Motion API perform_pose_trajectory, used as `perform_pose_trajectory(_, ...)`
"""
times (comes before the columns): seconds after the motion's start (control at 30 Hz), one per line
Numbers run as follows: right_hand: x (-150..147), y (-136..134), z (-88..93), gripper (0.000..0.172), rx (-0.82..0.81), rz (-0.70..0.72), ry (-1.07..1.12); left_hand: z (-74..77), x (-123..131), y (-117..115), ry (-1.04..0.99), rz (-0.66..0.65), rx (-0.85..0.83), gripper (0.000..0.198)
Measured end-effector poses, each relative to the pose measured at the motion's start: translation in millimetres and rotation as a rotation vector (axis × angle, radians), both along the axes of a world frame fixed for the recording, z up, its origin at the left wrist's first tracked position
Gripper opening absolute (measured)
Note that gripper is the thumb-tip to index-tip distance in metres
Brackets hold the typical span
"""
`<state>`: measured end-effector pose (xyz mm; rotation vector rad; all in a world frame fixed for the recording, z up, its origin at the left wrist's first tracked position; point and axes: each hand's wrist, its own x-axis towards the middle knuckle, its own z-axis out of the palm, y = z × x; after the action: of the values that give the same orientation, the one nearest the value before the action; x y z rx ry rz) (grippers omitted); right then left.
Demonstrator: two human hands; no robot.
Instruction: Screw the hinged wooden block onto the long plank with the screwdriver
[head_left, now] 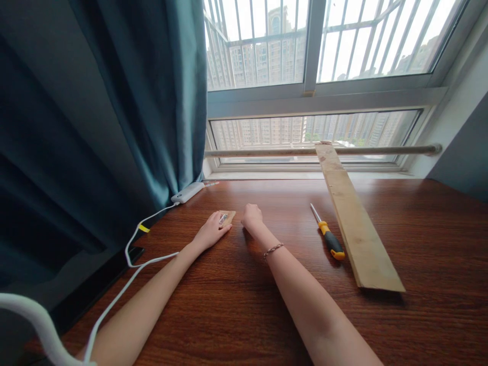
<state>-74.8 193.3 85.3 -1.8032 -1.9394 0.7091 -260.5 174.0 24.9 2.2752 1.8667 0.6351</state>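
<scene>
My left hand point(212, 230) rests on the tabletop with its fingers around a small tan packet point(230, 215), which has a shiny, clear or metallic patch by the fingers. What the packet contains is too small to tell. Just to the right, my right hand point(252, 217) is closed, a braided bracelet on its wrist; the curled fingers hide whatever may be in them. A screwdriver point(328, 239) with a yellow and black handle lies further right, its shaft pointing toward the window. Beside it is a long wooden board point(360, 223), its far end propped on the rail.
A white power strip point(188, 193) lies at the table's left back edge, its white cable point(127, 254) looping past my left forearm. Blue curtains point(160, 101) hang on the left. A horizontal rail point(385, 150) crosses in front of the barred window.
</scene>
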Motion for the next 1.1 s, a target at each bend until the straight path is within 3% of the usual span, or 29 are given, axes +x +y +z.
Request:
perform_pose_trajectory(0.1, 8, 4, 7.7, 0.025, -0.116, -0.004, 0.123, 4.2, 3, -2, -0.011, 0.006, 0.006, 0.067)
perform_pose_trajectory(0.23, 24, -3, 36.6, 0.003, -0.209, 0.032, 0.32, 9.8, 6, -6, -0.03, 0.018, 0.02, 0.062)
perform_pose_trajectory(0.37, 55, -27, 73.6, 0.018, -0.187, 0.082, 0.468, 7.4, 5, -4, -0.016, 0.037, 0.008, 0.063)
perform_pose_trajectory(0.5, 136, -48, 103.3, 0.014, -0.099, 0.133, 0.575, 2.8, 4, -1, 0.015, 0.083, 0.007, 0.067)
perform_pose_trajectory(0.6, 235, -53, 110.3, 0.011, 0.01, -0.065, 0.633, 4.4, 7, -2, 0.001, 0.092, 0.045, 0.063)
perform_pose_trajectory(0.7, 332, -53, 92.5, 0.015, 0.096, -0.382, 0.6, 8.8, 12, -3, -0.033, 0.116, 0.081, 0.054)
perform_pose_trajectory(0.8, 392, -57, 55.9, 0.029, -0.027, -0.536, 0.399, 11.0, 16, -1, -0.04, 0.194, 0.077, 0.051)
perform_pose_trajectory(0.93, 409, -68, 13.7, 0.032, -0.094, -0.541, 0.335, 7.2, 23, 3, -0.043, 0.257, 0.049, 0.054)
perform_pose_trajectory(1.1, 403, -65, -5.8, 0.027, -0.136, -0.531, 0.279, 0.2, 49, 2, -0.038, 0.248, 0.028, 0.059)
